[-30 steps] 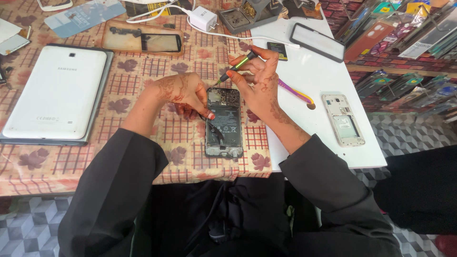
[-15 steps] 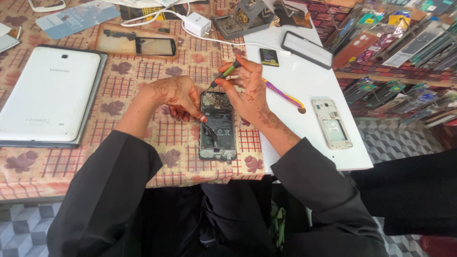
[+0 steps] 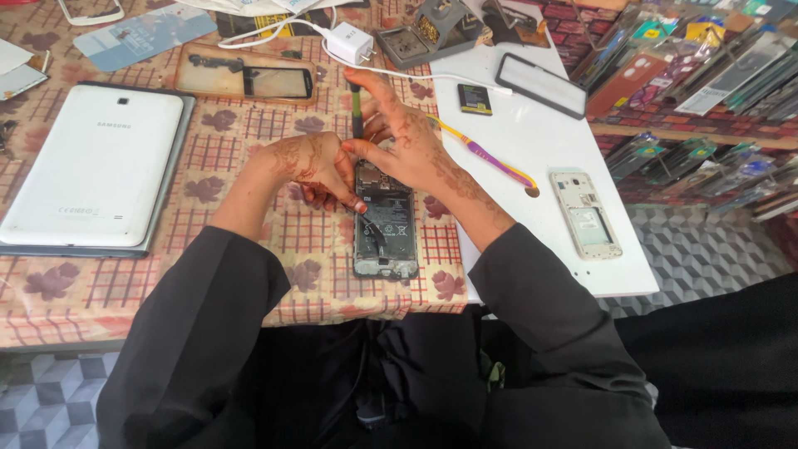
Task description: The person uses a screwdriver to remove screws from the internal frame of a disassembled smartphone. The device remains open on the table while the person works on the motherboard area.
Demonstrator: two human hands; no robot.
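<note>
Right hand (image 3: 411, 145) now stands the green-handled screwdriver (image 3: 356, 108) upright over the far end of the opened phone (image 3: 384, 223); a moment ago it lay slanted. Left hand (image 3: 312, 166) pinches the phone's left edge, steadying it on the checked cloth (image 3: 249, 133). Tool looks set on a screw.

sleeves: long, loose, black, reaching the wrists | left hand (image 3: 312, 166): reddish-brown henna patterning across back and fingers, dark red nail polish | right hand (image 3: 407, 137): matching henna down to wrist | lap: black garment
</note>
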